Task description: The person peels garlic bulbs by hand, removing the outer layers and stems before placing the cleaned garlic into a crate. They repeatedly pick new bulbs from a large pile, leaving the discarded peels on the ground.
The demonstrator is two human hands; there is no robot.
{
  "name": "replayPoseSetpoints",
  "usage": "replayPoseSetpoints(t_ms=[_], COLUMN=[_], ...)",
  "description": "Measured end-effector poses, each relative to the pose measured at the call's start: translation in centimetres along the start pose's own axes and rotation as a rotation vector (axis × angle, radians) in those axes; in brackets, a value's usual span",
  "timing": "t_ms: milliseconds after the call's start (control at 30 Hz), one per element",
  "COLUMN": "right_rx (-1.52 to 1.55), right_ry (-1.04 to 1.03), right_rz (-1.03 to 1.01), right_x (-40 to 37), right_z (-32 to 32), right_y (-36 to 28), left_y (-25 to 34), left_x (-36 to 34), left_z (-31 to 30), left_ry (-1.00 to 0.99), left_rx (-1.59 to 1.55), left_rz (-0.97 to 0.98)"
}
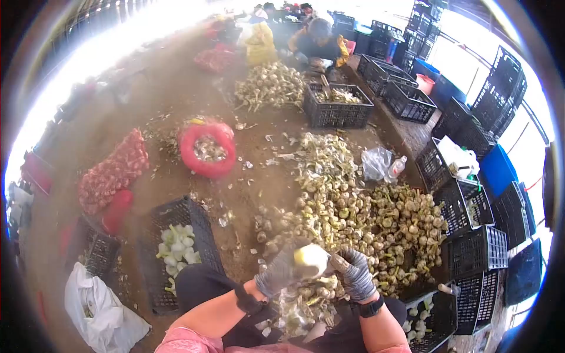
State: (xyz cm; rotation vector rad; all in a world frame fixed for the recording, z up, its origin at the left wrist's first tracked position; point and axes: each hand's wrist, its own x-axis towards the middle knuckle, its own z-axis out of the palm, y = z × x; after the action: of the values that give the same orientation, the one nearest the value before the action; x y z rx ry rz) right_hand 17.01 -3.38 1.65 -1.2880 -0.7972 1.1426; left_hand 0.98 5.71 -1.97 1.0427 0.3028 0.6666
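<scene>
In the lower middle my left hand point(276, 273), in a grey glove, is closed round a pale, peeled bulb point(311, 260). Close on its right, my right hand point(356, 276), gloved too, has its fingers bent near the bulb's right side; what they hold, if anything, I cannot make out. Beyond and beside both hands spreads a big heap of unpeeled garlic bulbs point(376, 220). Loose skins and peelings point(297, 312) lie below the hands, between my legs.
A black crate point(209, 235) with peeled white bulbs stands at left, another point(432, 329) at lower right. A pink-rimmed bag point(188, 153), a red net sack point(112, 170) and a white bag point(106, 317) lie leftward. Another person point(318, 41) sits beyond a crate point(338, 115).
</scene>
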Motion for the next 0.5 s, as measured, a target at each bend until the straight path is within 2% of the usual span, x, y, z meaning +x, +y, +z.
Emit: replayPoseSetpoints(t_ms=[33, 100, 167, 233, 267, 300, 333, 367, 400, 433, 467, 500], right_rx=[-0.098, -0.083, 0.217, 0.417, 0.514, 0.613, 0.614, 0.251, -0.111, 0.046, 0.211, 0.216], right_ry=[0.035, 0.013, 0.054, 0.039, 0.036, 0.032, 0.034, 0.008, -0.018, -0.031, -0.023, -0.052], right_rz=[-0.088, -0.097, 0.055, 0.124, 0.143, 0.164, 0.165, 0.041, -0.077, 0.022, 0.145, 0.125], right_x=[0.1, -0.4, 0.0, 0.6, 0.6, 0.6, 0.8, 1.0, 0.8, 0.6, 0.2, 0.0], right_z=[0.8, 1.8, 2.0, 1.1, 0.9, 0.8, 0.7, 0.5, 0.3, 1.1, 2.0, 2.2], right_y=[-0.2, -1.0, -0.4, 0.2, 0.2, 0.3, 0.6, 1.2, 1.7, 0.9, -0.4, -1.2], left_y=[-0.3, -0.5, -0.2, 0.1, 1.8, 1.9, 1.9, 2.1, 2.0, 1.4, 3.3, 2.6], left_x=[0.2, 0.4, 0.2, -0.1, -0.2, -0.1, -0.2, -0.3, -0.3, 0.1, -0.2, -0.3], left_z=[-0.8, -1.8, -1.6, -1.0, 0.0, -0.1, -0.3, -0.3, 0.1, 0.1, 1.1, 1.1], left_ry=[0.007, 0.148, 0.155, 0.069, 0.02, 0.015, 0.007, 0.003, 0.108, 0.045, 0.045, 0.076], left_rx=[0.001, 0.035, 0.043, 0.062, -0.138, -0.139, -0.12, -0.103, 0.041, -0.108, -0.104, -0.093], left_rz=[0.006, -0.155, -0.1, -0.003, -0.014, -0.014, -0.073, -0.134, -0.029, 0.029, 0.017, 0.099])
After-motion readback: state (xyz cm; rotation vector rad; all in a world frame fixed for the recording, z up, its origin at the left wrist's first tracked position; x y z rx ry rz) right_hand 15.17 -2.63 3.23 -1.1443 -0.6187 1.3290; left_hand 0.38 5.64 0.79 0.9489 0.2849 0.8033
